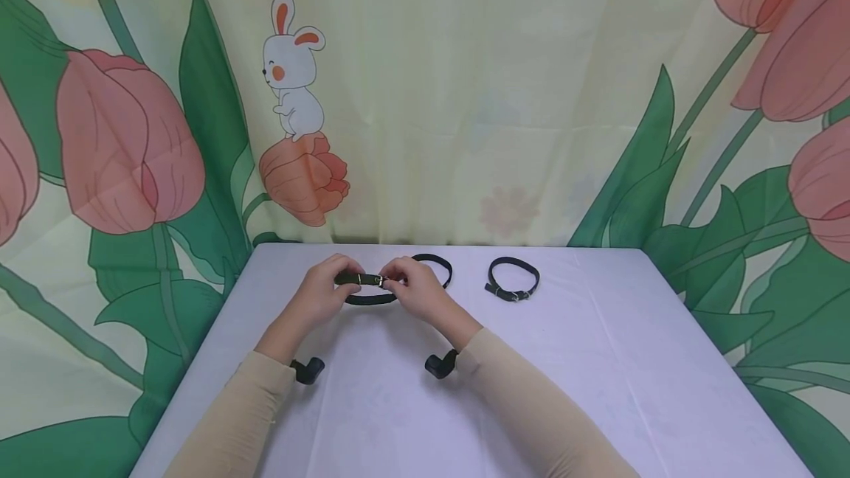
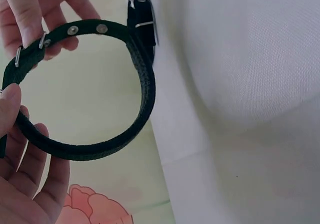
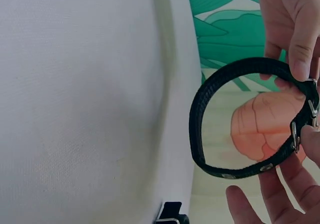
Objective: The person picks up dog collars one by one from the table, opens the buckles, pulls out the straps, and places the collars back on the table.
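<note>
A black collar (image 1: 370,300), closed in a loop, is held up above the table between both hands. My left hand (image 1: 322,291) pinches its band to the left of the metal buckle (image 1: 380,281). My right hand (image 1: 420,289) pinches the band close by, at the buckle's right side. In the left wrist view the collar (image 2: 90,151) shows round rivets along the strap by the right hand (image 2: 45,14). In the right wrist view two metal pieces stand near the thumb of the right hand (image 3: 285,199). Fingers partly hide the strap's end.
A second black collar (image 1: 434,258) lies on the white-covered table (image 1: 372,404) behind my right hand, which partly hides it. A third buckled collar (image 1: 513,295) lies farther right. A printed curtain (image 1: 425,131) hangs behind the table's back edge.
</note>
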`<state>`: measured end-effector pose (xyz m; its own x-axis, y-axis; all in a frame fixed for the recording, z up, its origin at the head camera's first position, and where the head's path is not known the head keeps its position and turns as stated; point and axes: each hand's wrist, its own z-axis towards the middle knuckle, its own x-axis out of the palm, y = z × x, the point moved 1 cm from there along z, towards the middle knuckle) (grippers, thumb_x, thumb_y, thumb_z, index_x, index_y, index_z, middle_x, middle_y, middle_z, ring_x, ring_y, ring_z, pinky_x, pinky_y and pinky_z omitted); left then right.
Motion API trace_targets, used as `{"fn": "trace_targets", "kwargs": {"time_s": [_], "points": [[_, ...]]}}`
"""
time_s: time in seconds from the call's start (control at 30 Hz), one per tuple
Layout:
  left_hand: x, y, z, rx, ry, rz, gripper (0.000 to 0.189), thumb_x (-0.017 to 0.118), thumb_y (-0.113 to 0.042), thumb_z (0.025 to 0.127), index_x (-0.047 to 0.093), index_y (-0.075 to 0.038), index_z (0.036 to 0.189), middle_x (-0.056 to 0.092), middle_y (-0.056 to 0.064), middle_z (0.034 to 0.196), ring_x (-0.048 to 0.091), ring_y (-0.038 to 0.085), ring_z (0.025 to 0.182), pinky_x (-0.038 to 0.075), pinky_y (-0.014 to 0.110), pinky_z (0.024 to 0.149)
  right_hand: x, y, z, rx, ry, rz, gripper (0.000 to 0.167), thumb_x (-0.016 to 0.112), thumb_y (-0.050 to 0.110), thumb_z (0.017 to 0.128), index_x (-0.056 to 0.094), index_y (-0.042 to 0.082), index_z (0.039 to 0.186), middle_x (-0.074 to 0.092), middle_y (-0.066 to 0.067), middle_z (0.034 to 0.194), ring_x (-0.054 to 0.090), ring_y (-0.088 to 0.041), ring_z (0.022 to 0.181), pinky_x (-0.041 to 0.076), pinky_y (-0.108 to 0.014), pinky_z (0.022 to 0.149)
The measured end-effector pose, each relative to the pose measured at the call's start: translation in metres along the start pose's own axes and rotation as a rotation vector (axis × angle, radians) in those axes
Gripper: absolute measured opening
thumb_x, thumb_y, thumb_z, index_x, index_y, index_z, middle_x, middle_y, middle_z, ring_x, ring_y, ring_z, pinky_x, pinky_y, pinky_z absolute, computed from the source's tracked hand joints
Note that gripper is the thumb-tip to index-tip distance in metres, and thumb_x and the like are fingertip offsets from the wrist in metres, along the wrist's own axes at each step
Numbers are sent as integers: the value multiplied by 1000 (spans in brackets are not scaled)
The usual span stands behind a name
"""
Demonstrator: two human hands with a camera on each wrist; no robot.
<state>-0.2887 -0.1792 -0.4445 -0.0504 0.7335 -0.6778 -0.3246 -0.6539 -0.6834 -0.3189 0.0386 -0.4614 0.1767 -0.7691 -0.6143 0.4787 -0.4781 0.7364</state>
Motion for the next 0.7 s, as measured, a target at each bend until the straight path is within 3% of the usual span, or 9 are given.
{"fn": "trace_targets", "kwargs": {"time_s": [0.37, 0.57, 0.7], "points": [[4, -2, -1, 10, -12, -2, 24, 81, -3, 94, 74, -15, 113, 73, 2, 111, 66, 22, 101, 59, 40, 88, -2, 1, -3, 6, -10, 65, 17, 68, 9, 103, 74, 13, 118, 76, -3, 107, 69, -16, 98, 55, -32, 88], [5, -6, -2, 24, -17, 8, 23, 81, -5, 95, 75, -15, 115, 74, 2, 112, 67, 22, 102, 58, 40, 89, -2, 6, -5, -19, 2, 117, 16, 71, 13, 101, 74, 13, 116, 76, -4, 109, 69, -16, 101, 58, -28, 87], [8, -8, -2, 40, -25, 10, 24, 82, -6, 94, 76, -14, 115, 75, 2, 113, 69, 20, 103, 59, 40, 90, -2, 10, -7, -21, -3, 96, 17, 74, 17, 100, 74, 13, 117, 76, -3, 110, 69, -14, 99, 58, -27, 85]]}}
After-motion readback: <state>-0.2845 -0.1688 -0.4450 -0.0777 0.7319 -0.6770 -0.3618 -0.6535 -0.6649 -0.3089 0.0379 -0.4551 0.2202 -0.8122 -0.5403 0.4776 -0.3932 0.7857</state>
